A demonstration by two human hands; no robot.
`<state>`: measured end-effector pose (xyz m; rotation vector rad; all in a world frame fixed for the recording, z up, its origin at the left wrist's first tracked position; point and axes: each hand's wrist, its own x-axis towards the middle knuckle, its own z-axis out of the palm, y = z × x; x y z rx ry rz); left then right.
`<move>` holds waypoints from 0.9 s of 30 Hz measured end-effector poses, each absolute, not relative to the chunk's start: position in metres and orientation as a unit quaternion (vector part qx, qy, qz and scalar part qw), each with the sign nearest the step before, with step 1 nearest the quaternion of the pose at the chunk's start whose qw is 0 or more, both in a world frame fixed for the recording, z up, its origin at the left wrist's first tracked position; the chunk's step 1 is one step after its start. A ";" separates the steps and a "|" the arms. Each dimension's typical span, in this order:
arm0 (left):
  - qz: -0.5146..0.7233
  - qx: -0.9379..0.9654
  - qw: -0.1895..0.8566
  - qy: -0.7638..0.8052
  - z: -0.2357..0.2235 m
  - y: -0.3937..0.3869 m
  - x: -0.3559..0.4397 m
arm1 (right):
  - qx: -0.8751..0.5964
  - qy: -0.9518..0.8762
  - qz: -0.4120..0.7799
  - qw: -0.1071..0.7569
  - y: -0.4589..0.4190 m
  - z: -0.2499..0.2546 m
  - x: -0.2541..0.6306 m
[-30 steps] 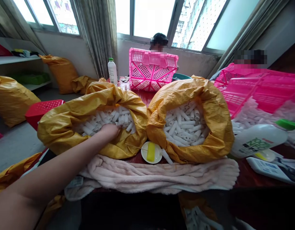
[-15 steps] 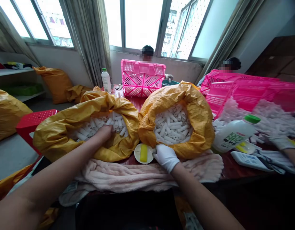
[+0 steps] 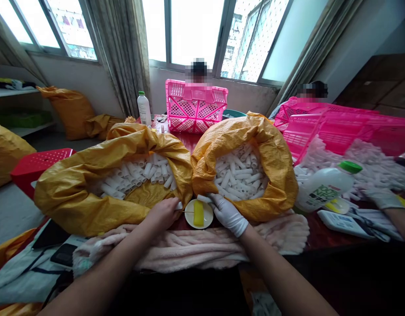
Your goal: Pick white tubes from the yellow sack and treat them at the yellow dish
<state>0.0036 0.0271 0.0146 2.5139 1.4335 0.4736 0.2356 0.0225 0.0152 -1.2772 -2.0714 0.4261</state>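
My bare left hand (image 3: 164, 214) is closed on a short white tube (image 3: 179, 205), its end showing at the fingertips. A thin stick (image 3: 188, 212) runs from beside that hand to a yellow block (image 3: 198, 213) on a small white dish (image 3: 207, 215). My right hand (image 3: 229, 215), in a white glove, pinches another white tube (image 3: 205, 199) above the dish's far rim. Behind my left hand, an open yellow sack (image 3: 73, 180) holds many white tubes (image 3: 133, 175). A second yellow sack (image 3: 277, 175) of similar tubes (image 3: 238, 173) stands behind my right hand.
A pinkish towel (image 3: 189, 248) lies along the table's front edge. To the right are a green-capped bottle (image 3: 324, 186), a white box (image 3: 342, 223) and a co-worker's gloved hand (image 3: 383, 198). Pink baskets (image 3: 197, 105) stand farther back, with people behind them.
My left hand has come out of the left sack toward the dish, a tube in its fingers. A white tube now shows in my right hand over the dish.
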 end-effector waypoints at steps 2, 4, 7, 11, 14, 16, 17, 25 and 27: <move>0.147 0.858 0.089 0.485 0.014 0.028 0.005 | -0.468 -0.814 0.141 0.314 0.025 0.010 0.238; 0.146 0.861 0.080 0.481 0.013 0.029 0.005 | -0.442 -0.836 0.135 0.295 0.024 0.009 0.239; 0.153 0.863 0.074 0.476 0.011 0.030 0.006 | -0.415 -0.860 0.125 0.269 0.021 0.012 0.239; 0.160 0.863 0.071 0.474 0.008 0.032 0.007 | -0.439 -0.846 0.108 0.283 0.018 0.012 0.236; 0.162 0.863 0.069 0.473 0.008 0.032 0.007 | -0.402 -0.870 0.104 0.264 0.014 0.012 0.240; 0.163 0.865 0.068 0.470 0.009 0.032 0.006 | -0.369 -0.887 0.105 0.258 0.011 0.011 0.244; 0.164 0.866 0.066 0.468 0.009 0.032 0.006 | -0.366 -0.887 0.105 0.261 0.010 0.011 0.245; 0.195 0.862 0.057 0.464 0.003 0.034 0.006 | -0.339 -0.915 0.064 0.209 -0.005 0.012 0.247; 0.200 0.861 0.053 0.464 0.001 0.034 0.006 | -0.342 -0.906 0.070 0.237 -0.008 0.012 0.248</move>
